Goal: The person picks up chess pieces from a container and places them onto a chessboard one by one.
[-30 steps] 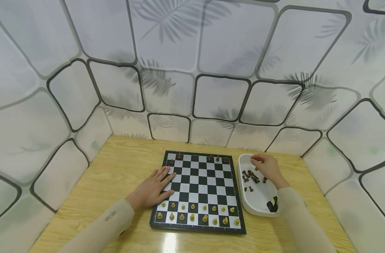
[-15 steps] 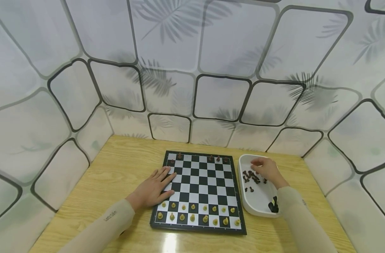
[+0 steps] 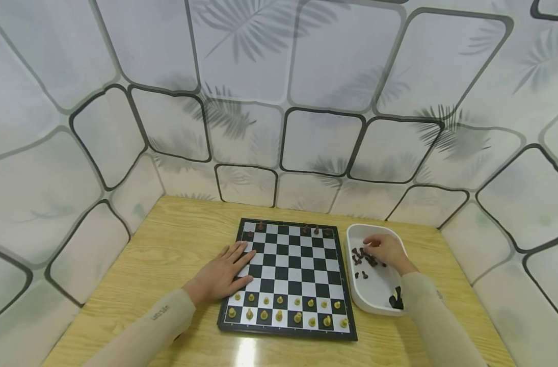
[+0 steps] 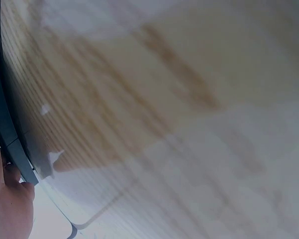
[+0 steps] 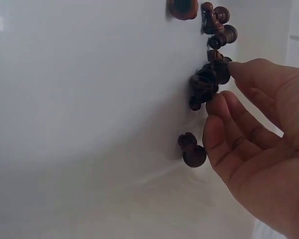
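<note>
A black-and-white chessboard (image 3: 283,270) lies on the table, with yellow chess pieces (image 3: 279,315) in two rows along its near side. A few dark brown pieces (image 3: 316,230) stand at its far side. My left hand (image 3: 219,272) rests flat across the board's left edge, fingers spread. My right hand (image 3: 385,251) reaches into a white tray (image 3: 375,293) right of the board. In the right wrist view, its thumb and bent fingertips (image 5: 217,103) are at a cluster of brown chess pieces (image 5: 204,85), thumb and fingers apart. No piece is seen lifted.
More brown pieces (image 3: 357,259) lie loose in the tray. A small black item (image 3: 396,298) lies at the tray's near end. The wooden table (image 3: 178,224) meets patterned walls (image 3: 324,142) at the back and sides.
My right hand has lowered and shifted slightly nearer, from above the tray's far part down to the brown pieces. My left hand has stayed on the board's edge.
</note>
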Demonstrator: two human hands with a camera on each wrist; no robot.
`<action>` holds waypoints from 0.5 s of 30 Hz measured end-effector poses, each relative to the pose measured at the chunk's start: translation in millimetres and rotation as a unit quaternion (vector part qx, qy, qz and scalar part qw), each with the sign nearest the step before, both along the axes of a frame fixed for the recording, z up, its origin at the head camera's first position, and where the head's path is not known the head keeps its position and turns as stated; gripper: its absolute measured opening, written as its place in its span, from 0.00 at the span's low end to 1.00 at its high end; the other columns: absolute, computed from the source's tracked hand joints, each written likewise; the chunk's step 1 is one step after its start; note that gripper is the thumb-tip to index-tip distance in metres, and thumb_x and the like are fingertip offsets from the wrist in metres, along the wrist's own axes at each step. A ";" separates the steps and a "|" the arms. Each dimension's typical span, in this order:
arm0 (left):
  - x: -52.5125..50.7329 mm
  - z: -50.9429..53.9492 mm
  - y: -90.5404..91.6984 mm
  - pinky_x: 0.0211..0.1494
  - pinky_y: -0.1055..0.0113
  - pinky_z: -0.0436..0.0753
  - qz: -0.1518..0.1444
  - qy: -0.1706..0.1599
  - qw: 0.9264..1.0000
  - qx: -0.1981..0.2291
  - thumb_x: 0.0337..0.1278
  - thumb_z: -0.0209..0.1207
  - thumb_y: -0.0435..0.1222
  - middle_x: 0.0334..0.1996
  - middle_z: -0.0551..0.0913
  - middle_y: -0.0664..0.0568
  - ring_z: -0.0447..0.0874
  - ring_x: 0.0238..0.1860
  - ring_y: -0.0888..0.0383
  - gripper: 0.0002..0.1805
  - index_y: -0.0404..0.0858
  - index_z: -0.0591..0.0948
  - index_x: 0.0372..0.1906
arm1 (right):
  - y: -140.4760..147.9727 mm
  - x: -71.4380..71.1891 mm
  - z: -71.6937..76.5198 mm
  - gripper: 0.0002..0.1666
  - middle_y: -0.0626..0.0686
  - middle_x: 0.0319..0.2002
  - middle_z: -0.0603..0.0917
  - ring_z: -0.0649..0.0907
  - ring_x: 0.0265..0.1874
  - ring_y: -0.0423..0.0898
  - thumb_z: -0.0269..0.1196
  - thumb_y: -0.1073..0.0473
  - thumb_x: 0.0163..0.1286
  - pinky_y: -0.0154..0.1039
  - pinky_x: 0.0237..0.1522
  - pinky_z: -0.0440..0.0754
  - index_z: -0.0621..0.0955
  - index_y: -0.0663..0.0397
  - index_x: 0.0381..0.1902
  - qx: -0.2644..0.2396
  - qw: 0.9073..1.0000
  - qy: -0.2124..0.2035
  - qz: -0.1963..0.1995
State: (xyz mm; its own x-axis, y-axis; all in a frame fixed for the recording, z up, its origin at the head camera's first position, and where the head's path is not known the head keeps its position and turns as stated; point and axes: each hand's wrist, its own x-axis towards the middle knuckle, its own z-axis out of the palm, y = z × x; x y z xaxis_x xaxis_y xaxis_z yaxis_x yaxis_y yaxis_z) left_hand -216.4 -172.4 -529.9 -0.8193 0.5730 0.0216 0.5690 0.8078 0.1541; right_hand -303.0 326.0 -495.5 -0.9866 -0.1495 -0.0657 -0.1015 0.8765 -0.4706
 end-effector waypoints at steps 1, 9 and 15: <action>0.0 -0.1 0.0 0.87 0.43 0.56 0.000 0.000 1.000 0.000 0.80 0.42 0.63 0.85 0.53 0.39 0.48 0.86 0.41 0.41 0.45 0.56 0.86 | 0.2 -0.2 -1.1 0.17 0.63 0.45 0.90 0.85 0.37 0.50 0.69 0.56 0.71 0.42 0.36 0.84 0.88 0.60 0.52 0.002 1.000 -0.003 0.001; 0.5 0.7 0.7 0.87 0.43 0.55 0.003 -0.005 1.000 -0.002 0.80 0.41 0.63 0.85 0.53 0.39 0.48 0.86 0.41 0.41 0.46 0.56 0.86 | 2.3 -1.5 -5.8 0.16 0.64 0.46 0.90 0.87 0.40 0.53 0.67 0.57 0.72 0.49 0.41 0.87 0.87 0.61 0.52 -0.007 1.000 -0.020 0.012; 0.1 0.1 0.6 0.87 0.43 0.56 0.004 -0.003 1.000 0.000 0.80 0.41 0.63 0.85 0.53 0.39 0.48 0.86 0.41 0.42 0.46 0.56 0.86 | 3.0 -2.0 -8.5 0.16 0.62 0.43 0.90 0.85 0.35 0.47 0.67 0.59 0.71 0.39 0.36 0.82 0.87 0.63 0.51 -0.019 1.000 -0.020 0.011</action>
